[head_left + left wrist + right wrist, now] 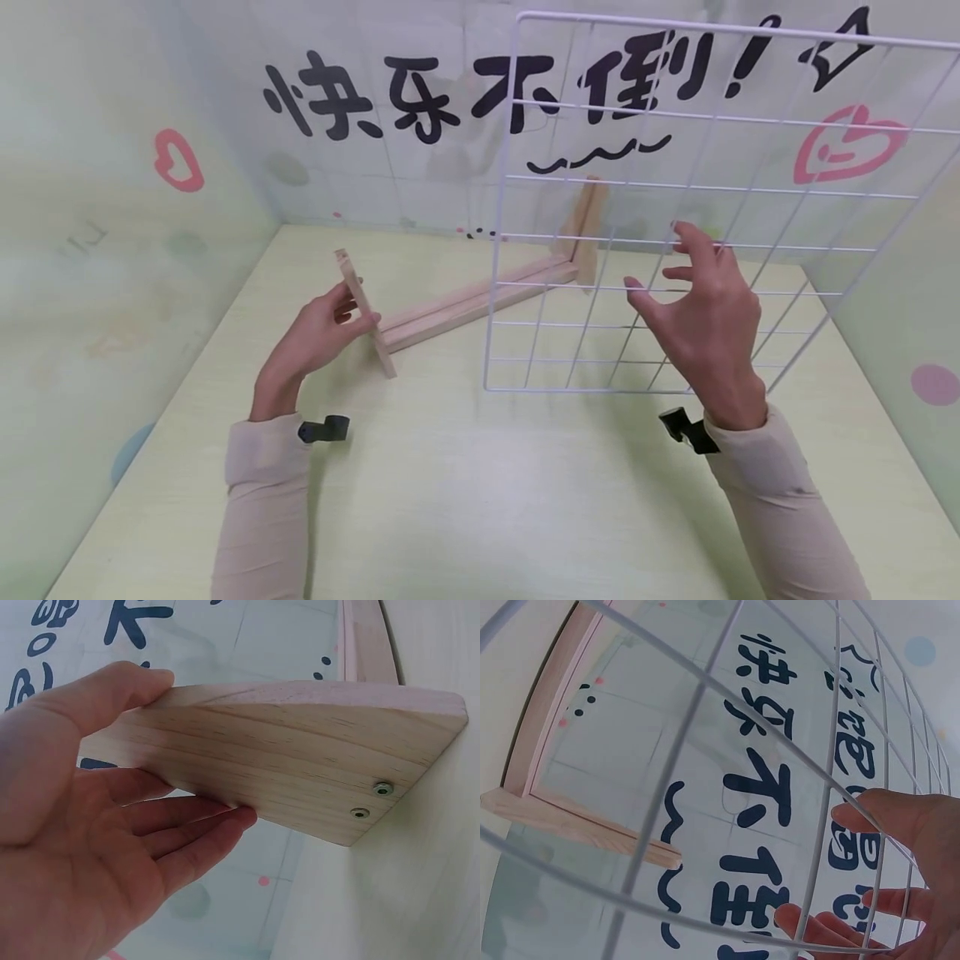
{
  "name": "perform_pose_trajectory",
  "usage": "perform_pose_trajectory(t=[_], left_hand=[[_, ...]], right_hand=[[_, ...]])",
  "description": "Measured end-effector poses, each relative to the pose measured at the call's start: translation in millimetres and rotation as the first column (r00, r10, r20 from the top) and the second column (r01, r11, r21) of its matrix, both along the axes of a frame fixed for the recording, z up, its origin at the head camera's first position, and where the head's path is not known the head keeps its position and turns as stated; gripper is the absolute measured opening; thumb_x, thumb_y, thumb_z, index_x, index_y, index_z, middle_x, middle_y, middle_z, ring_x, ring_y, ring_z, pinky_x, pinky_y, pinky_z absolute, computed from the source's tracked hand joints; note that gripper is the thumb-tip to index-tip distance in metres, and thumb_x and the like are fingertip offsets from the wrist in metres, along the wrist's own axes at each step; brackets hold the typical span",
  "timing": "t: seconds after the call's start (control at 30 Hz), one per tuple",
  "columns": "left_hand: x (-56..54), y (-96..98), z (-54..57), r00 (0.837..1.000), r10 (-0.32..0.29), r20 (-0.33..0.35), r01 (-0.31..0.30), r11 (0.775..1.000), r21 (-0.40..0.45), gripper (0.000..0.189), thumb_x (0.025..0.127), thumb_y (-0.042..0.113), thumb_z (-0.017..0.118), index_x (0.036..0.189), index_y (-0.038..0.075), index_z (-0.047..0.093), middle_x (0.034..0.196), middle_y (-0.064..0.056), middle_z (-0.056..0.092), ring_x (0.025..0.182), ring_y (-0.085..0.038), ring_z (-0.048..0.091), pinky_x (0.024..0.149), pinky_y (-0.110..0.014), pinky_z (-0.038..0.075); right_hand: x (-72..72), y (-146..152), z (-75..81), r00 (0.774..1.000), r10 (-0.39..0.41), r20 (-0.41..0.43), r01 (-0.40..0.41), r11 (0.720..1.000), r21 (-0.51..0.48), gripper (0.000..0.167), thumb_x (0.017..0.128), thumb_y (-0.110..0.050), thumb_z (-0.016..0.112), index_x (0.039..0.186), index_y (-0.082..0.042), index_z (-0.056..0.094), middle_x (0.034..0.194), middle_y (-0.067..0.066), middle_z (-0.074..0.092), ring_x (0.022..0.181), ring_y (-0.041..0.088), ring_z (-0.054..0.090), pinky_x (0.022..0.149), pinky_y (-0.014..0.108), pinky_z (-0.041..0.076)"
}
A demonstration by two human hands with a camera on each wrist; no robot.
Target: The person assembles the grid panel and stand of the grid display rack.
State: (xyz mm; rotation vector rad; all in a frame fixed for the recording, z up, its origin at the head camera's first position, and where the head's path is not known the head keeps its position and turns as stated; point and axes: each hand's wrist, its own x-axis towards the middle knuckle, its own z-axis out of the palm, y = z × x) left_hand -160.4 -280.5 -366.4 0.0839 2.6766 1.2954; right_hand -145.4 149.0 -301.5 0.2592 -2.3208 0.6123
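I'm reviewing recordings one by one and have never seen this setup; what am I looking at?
There is no machine, only a person working bare-handed. The wide picture looks down from the person's head; the closer ones come from small black cameras worn on each wrist. On the pale yellow-green tabletop is a U-shaped, pale wooden frame. The left hand pinches its flat wooden end board, which has two metal bolts, clearest in the left wrist picture. The right hand, fingers spread, is at a tilted white metal wire grid; whether it touches the wires is unclear.

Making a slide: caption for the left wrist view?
Left hand gripping a wooden end board with two metal bolts.
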Motion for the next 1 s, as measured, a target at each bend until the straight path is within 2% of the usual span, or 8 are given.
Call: perform_pose_trajectory(t=[0.23, 0.43, 0.57, 0.83, 1.0], left_hand=[[-9.5, 14.1, -5.6, 0.999, -0.007, -0.04, 0.008, 1.0, 0.012, 0.08, 0.098, 0.044, 0.058, 0.16, 0.016, 0.016, 0.154, -0.018, 0.039, 0.14, -0.042, 0.04, 0.108, -0.055, 0.041], [-17.7, 28.3, -9.9, 0.995, -0.022, -0.096, 0.023, 1.0, 0.014, 0.076, 0.099, 0.039, 0.056, 0.159, 0.015, 0.017, 0.151, -0.021, 0.043, 0.136, -0.042, 0.044, 0.109, -0.052, 0.042], [-16.7, 33.6, -12.1, 0.993, -0.022, -0.117, 0.025, 0.999, 0.024, 0.076, 0.098, 0.039, 0.056, 0.159, 0.015, 0.017, 0.149, -0.021, 0.046, 0.135, -0.039, 0.046, 0.11, -0.051, 0.041], [-13.5, 42.7, -16.5, 0.996, -0.022, -0.084, 0.025, 0.999, 0.038, 0.077, 0.098, 0.039, 0.055, 0.16, 0.019, 0.014, 0.153, -0.018, 0.042, 0.135, -0.043, 0.046, 0.107, -0.052, 0.043], [-13.3, 47.3, -19.1, 0.996, -0.034, -0.088, 0.038, 0.998, 0.041, 0.077, 0.099, 0.037, 0.055, 0.16, 0.018, 0.013, 0.152, -0.02, 0.043, 0.132, -0.044, 0.048, 0.105, -0.053, 0.045]], right_hand=[[-3.1, 2.4, 5.7, 1.0, -0.006, -0.028, 0.006, 1.0, 0.002, 0.063, 0.08, -0.022, 0.081, 0.132, -0.003, 0.052, 0.113, 0.027, 0.063, 0.087, 0.038, 0.073, 0.058, 0.054, 0.05], [-3.4, 4.2, 9.2, 0.999, -0.001, -0.045, 0.0, 1.0, -0.022, 0.062, 0.079, -0.02, 0.081, 0.131, -0.003, 0.053, 0.114, 0.027, 0.064, 0.086, 0.039, 0.073, 0.061, 0.055, 0.049], [-3.6, 3.3, 10.3, 0.999, 0.001, -0.053, -0.003, 1.0, -0.029, 0.062, 0.079, -0.02, 0.082, 0.13, -0.001, 0.054, 0.115, 0.025, 0.064, 0.087, 0.038, 0.073, 0.06, 0.054, 0.048], [-5.9, 0.7, 12.7, 0.997, 0.004, -0.076, -0.005, 1.0, -0.021, 0.061, 0.078, -0.019, 0.082, 0.129, -0.001, 0.054, 0.114, 0.024, 0.064, 0.086, 0.037, 0.073, 0.058, 0.053, 0.048], [-7.8, -1.7, 16.5, 0.996, 0.013, -0.085, -0.014, 1.0, -0.009, 0.061, 0.078, -0.02, 0.083, 0.129, 0.001, 0.054, 0.111, 0.026, 0.065, 0.086, 0.037, 0.073, 0.057, 0.052, 0.048]])
